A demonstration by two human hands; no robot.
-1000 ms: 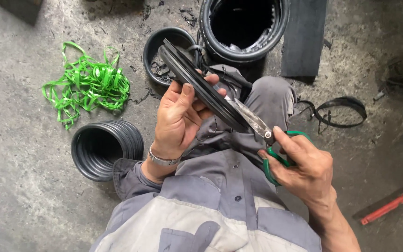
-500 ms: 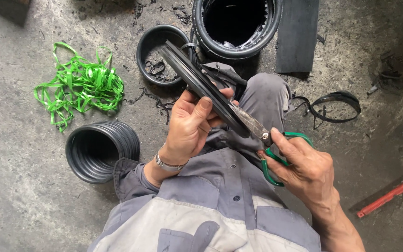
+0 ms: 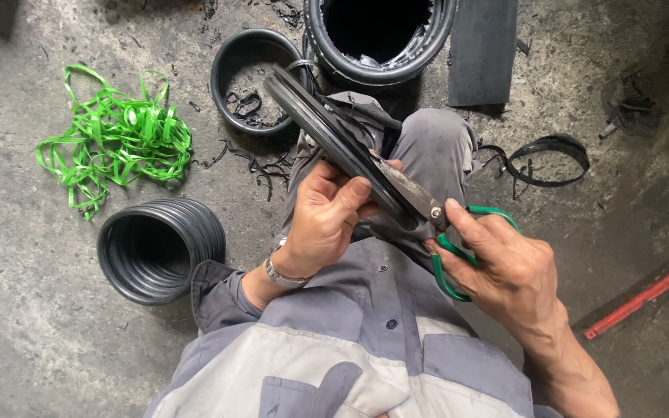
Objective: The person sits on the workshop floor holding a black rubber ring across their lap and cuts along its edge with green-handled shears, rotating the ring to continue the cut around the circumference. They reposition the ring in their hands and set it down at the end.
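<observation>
My left hand [image 3: 327, 217] grips a black rubber ring [image 3: 315, 116] seen edge-on, held over my lap. My right hand [image 3: 505, 263] holds green-handled scissors [image 3: 427, 207], fingers through the green loops. The metal blades lie against the ring's lower rim, right beside my left thumb. A metal watch band shows on my left wrist. I sit in grey work clothes, knees pointing toward the top of the view.
A stack of black rubber rings [image 3: 160, 248] lies on the concrete at left. A tangle of green strapping [image 3: 114, 139] sits beyond it. A shallow black ring with scraps [image 3: 226, 62], a large black tub [image 3: 381, 70], a dark mat [image 3: 482, 50], a cut rubber strip [image 3: 543, 151] and a red bar [image 3: 644, 294] surround me.
My left hand has shifted its grip along the ring, the thumb now close to the scissor blades. The view has drifted slightly; my right hand keeps the scissors at the rim.
</observation>
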